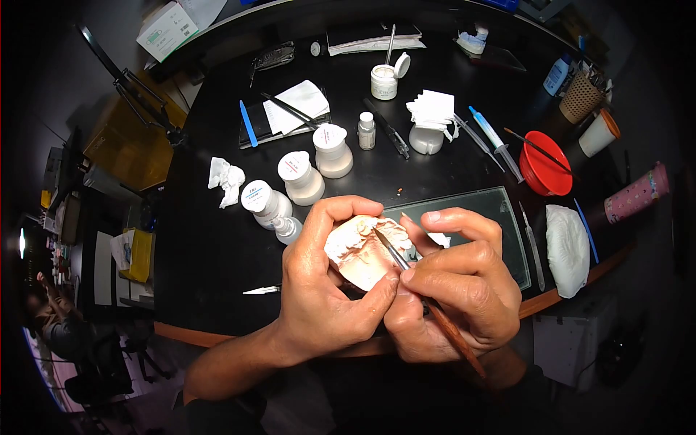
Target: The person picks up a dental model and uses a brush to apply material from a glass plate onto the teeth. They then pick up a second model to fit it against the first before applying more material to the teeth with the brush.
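My left hand point(319, 279) is wrapped round a pale dental cast point(366, 264), thumb at its lower edge and fingers along its far side. Between the fingertips of my right hand point(460, 283) is a brush point(449, 330) with a reddish-brown handle and a metal ferrule. Its dark tip touches or nearly touches the teeth at the top of the cast. Both hands are close together over the near part of the desk. Part of the cast is hidden behind my fingers.
Behind my hands stand white-lidded jars point(301, 179) and a small bottle point(367, 132). A glass slab point(500, 225) lies under and beyond my right hand. To the right are a red bowl point(545, 174), a folded white cloth point(567, 250) and a paper cup point(599, 133). A person point(65, 319) is at far left.
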